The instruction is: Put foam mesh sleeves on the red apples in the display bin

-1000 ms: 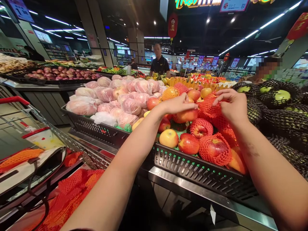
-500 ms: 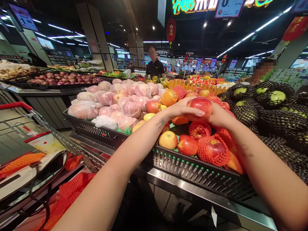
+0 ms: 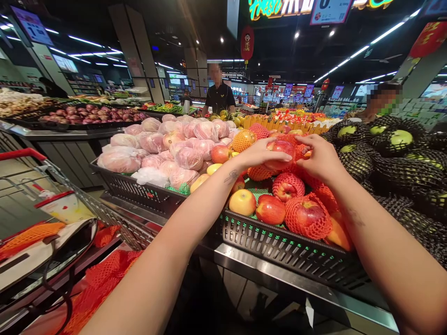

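Note:
My left hand (image 3: 258, 157) reaches over a black crate (image 3: 279, 242) of apples and cups a bare red apple (image 3: 281, 149) from the left and below. My right hand (image 3: 321, 160) meets it from the right, fingertips pinching a bit of orange foam net (image 3: 303, 153) at the apple's side. Below the hands lie more apples: a netted one (image 3: 308, 216), another netted one (image 3: 287, 186), a bare red one (image 3: 270, 209) and a yellow one (image 3: 242, 202).
A shopping cart with a red handle (image 3: 21, 153) stands at the left, holding a bag and loose orange nets (image 3: 104, 274). Bagged pink fruit (image 3: 157, 139) fills the left crate. Green fruit in black nets (image 3: 401, 139) lies at the right. A person in a black shirt (image 3: 220, 97) stands behind the display.
The apple was lifted clear in both hands half a second ago. It has since come down closer to the pile, and my right hand has shifted from under it to its right side.

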Demonstrator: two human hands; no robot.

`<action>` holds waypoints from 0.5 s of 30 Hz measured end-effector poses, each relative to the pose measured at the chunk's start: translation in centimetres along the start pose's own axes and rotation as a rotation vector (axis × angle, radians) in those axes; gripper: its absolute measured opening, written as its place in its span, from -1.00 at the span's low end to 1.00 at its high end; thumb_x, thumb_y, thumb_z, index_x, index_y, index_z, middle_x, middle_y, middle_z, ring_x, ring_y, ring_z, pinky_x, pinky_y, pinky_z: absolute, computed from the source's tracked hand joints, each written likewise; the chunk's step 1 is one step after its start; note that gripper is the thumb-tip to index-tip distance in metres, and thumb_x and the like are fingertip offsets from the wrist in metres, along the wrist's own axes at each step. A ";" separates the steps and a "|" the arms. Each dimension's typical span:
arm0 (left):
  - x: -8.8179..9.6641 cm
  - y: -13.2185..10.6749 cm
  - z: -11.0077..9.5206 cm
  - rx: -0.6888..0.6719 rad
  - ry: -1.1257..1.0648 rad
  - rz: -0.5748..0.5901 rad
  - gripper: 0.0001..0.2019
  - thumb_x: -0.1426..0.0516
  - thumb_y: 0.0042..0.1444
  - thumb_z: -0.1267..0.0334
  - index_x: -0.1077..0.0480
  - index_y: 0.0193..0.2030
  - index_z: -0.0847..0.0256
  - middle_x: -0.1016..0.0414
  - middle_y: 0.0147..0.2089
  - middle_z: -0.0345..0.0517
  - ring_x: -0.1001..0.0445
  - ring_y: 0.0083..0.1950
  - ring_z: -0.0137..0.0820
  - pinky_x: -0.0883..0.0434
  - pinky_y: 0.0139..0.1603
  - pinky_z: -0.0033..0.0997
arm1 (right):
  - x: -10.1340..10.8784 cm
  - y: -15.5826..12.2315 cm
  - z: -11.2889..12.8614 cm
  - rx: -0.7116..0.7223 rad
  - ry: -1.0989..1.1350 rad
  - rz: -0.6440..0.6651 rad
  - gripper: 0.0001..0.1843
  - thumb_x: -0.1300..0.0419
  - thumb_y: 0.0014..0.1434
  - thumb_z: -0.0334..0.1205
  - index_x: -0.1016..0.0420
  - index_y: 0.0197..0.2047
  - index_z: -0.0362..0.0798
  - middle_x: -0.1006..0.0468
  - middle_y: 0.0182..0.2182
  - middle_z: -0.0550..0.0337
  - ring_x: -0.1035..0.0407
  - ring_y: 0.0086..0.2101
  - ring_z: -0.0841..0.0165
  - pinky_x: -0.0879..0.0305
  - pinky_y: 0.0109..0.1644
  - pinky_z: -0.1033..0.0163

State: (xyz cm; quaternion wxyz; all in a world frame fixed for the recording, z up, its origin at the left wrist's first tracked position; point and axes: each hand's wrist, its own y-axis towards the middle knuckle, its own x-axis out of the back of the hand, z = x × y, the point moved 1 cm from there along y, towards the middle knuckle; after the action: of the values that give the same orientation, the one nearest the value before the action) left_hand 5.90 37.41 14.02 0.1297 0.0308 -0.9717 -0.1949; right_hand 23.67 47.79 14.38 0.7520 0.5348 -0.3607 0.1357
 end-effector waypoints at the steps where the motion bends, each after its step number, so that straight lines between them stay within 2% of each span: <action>1: 0.0 0.1 0.0 0.001 -0.016 -0.028 -0.46 -0.38 -0.10 0.16 -0.50 0.03 0.35 -0.61 -0.02 0.07 -0.55 0.01 -0.26 -0.40 0.21 -0.16 | 0.0 0.0 0.3 0.022 0.014 -0.014 -0.33 -0.30 -0.04 -0.35 -0.57 0.20 0.04 -0.56 0.00 0.00 -0.52 -0.15 0.11 -0.50 0.04 -0.07; 4: -0.2 0.4 0.3 0.007 -0.071 -0.091 -0.57 -0.36 -0.08 0.18 -0.53 -0.06 0.35 -0.62 -0.09 0.07 -0.56 -0.11 -0.32 -0.46 0.08 -0.21 | 0.1 -0.2 1.4 0.114 0.063 -0.003 -0.35 -0.27 0.01 -0.34 -0.55 0.23 0.03 -0.54 0.02 0.01 -0.50 -0.09 0.13 -0.50 0.04 -0.01; 8: -0.2 0.8 1.0 -0.027 -0.066 -0.113 -0.48 -0.39 -0.12 0.17 -0.51 -0.01 0.38 -0.60 -0.06 0.11 -0.56 -0.12 -0.30 -0.47 0.05 -0.21 | 0.2 -0.3 2.5 0.154 0.086 0.004 -0.37 -0.27 0.03 -0.33 -0.55 0.22 0.05 -0.51 0.03 0.02 -0.48 -0.03 0.11 -0.48 0.08 -0.02; 11: 0.1 1.0 1.3 -0.077 0.083 -0.177 -0.36 -0.43 -0.17 0.08 -0.50 0.05 0.39 -0.55 0.07 0.22 -0.52 0.11 -0.10 -0.40 0.23 -0.07 | 0.5 -0.3 3.0 0.149 0.119 -0.023 -0.43 -0.28 0.06 -0.31 -0.58 0.18 0.13 -0.50 0.02 0.06 -0.45 0.01 0.10 -0.47 0.12 -0.05; 13: 0.4 1.0 1.4 -0.061 0.201 -0.275 -0.20 -0.46 -0.25 0.06 -0.46 0.16 0.39 -0.40 0.28 0.32 -0.35 0.33 0.04 -0.24 0.40 0.01 | 0.7 -0.3 3.3 0.154 0.141 -0.026 -0.46 -0.28 0.08 -0.30 -0.59 0.16 0.17 -0.49 0.02 0.08 -0.44 0.03 0.10 -0.48 0.10 -0.04; 15: 0.6 1.0 1.4 -0.047 0.241 -0.313 -0.02 -0.48 -0.31 0.07 -0.36 0.30 0.38 -0.17 0.46 0.35 -0.14 0.49 0.07 -0.06 0.52 -0.01 | 0.8 -0.4 3.5 0.165 0.161 -0.017 -0.47 -0.28 0.09 -0.29 -0.59 0.15 0.18 -0.48 0.01 0.08 -0.43 0.02 0.11 -0.51 0.05 -0.02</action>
State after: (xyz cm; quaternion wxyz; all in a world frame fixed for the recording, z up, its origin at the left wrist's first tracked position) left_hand 4.99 38.75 13.29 0.2140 0.2015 -0.9276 -0.2304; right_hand 23.07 44.37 15.27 0.7332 0.5851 -0.2822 0.2010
